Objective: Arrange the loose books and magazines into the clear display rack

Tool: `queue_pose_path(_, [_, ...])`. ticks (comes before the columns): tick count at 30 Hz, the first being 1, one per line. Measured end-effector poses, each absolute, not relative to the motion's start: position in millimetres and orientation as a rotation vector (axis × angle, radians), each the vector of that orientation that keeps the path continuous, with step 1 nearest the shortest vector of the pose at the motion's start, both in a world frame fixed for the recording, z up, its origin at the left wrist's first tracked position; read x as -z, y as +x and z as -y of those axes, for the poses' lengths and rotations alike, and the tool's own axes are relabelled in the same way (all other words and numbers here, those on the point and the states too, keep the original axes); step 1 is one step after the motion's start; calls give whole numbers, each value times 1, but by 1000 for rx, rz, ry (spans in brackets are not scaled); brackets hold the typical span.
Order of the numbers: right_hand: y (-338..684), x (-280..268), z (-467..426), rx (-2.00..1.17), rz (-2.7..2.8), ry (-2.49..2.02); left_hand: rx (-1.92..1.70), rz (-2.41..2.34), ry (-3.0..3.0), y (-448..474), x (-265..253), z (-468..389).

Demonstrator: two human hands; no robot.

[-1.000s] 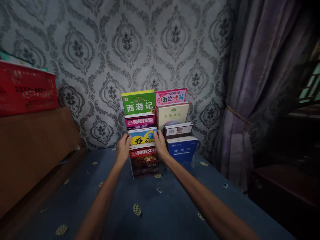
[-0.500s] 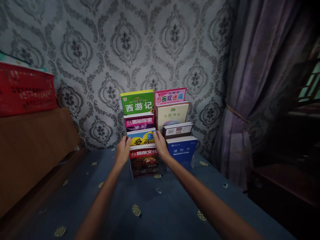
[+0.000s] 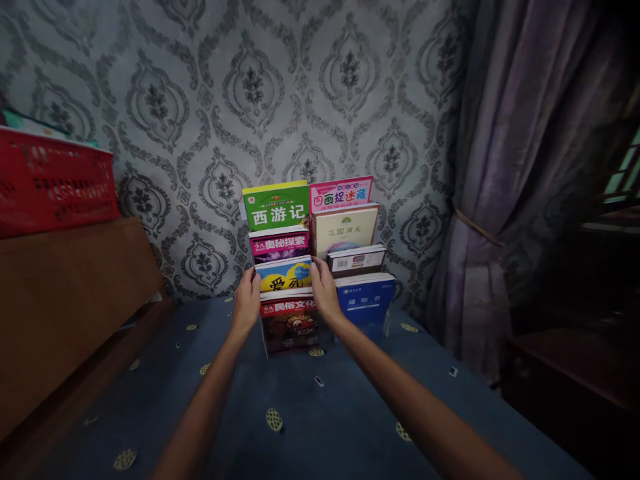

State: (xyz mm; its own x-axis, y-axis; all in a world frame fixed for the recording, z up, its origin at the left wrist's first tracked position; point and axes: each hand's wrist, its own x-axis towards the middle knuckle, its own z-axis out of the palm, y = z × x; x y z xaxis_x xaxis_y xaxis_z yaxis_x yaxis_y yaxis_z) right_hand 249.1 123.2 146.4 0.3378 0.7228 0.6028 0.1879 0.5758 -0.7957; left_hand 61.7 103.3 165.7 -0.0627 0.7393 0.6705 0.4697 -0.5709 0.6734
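Observation:
Two stepped columns of upright books stand before the wall. In the left column, a blue and yellow book [image 3: 283, 275] sits between my left hand [image 3: 247, 300] and my right hand [image 3: 324, 290], which grip its side edges; the fingers behind it are hidden. In front of it is a dark book with a red title band [image 3: 290, 327]. Behind it rise a purple book [image 3: 280, 247] and a green book [image 3: 278, 208]. The right column has a blue book [image 3: 365, 303] in front, then a dark book with a barcode [image 3: 356, 261], a cream book [image 3: 345, 229] and a pink book [image 3: 341, 192].
The books stand on a blue patterned cloth [image 3: 320, 427]. At the left, a red plastic basket [image 3: 60, 183] rests on a brown cardboard box [image 3: 75, 300]. Patterned wallpaper [image 3: 300, 80] is behind, and a tied purple curtain [image 3: 480, 200] hangs at the right.
My right hand's fingers have shifted slightly right, from the blue and yellow book's front corner to its edge. The view has moved a little; the books stand as before.

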Motion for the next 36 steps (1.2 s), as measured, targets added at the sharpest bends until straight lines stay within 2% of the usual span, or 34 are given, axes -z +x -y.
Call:
queue_pose_path(10, [247,-144,-103,-425,1189,-943,-1736,-1286,1893,61,-162,-104])
queue_pose_path(15, [243,-121,-83,-463,1172,-978,-1802,-1317,1685,55,-132,-95])
queue_pose_path(21, [241,-90,-71,-438,1258,-991,-1799,-1358,1749,60,-102,-76])
queue_pose_path(36, [247,-87,-78,-384,1242,-972,-1783,-1246,1719,64,-97,-82])
